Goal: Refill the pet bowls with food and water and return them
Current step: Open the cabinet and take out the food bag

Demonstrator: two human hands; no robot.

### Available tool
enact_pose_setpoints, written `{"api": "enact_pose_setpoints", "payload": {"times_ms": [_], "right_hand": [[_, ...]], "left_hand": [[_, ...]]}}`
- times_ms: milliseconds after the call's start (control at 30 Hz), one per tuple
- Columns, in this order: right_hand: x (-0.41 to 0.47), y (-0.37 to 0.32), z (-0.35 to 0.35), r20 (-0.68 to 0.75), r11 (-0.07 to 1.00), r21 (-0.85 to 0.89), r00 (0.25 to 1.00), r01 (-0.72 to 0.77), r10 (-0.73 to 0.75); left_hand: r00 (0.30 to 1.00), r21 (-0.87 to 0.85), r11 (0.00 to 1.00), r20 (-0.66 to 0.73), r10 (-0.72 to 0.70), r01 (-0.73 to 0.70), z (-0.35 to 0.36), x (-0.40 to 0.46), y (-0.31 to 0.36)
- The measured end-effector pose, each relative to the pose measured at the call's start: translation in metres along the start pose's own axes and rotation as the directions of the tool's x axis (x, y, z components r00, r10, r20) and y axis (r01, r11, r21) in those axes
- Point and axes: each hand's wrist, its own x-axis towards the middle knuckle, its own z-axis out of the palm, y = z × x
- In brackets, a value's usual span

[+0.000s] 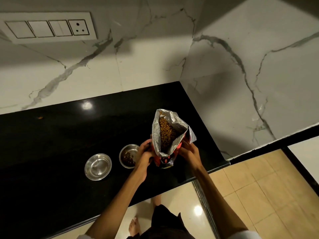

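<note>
Head view: food bag (pixel 166 138) upright on counter (pixel 51 144), mouth open.
Hands: left hand (pixel 145 152) and right hand (pixel 188 150) grip opposite bag sides.
Handling: soft foil, probably shifting contents; hold low on both sides.
Bowls: kibble bowl (pixel 128 156) beside empty bowl (pixel 98 166).

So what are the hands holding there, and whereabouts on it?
Both hold the open food bag upright on the counter: left hand on its left side, right hand on its right, below the open mouth.
</note>
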Motion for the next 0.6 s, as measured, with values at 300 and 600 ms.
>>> {"api": "enact_pose_setpoints", "payload": {"times_ms": [300, 600], "right_hand": [[-0.02, -0.002, -0.008, -0.057, 0.995, 0.024, 0.994, 0.094, -0.092], [-0.053, -0.006, -0.013, -0.106, 0.989, 0.023, 0.984, 0.148, -0.145]], "left_hand": [[1.0, -0.046, 0.999, 0.02, 0.015, -0.014, -0.002, -0.029, 0.004], [0.992, -0.005, 0.995, 0.08, 0.101, -0.101, -0.008, -0.057, 0.016]]}}
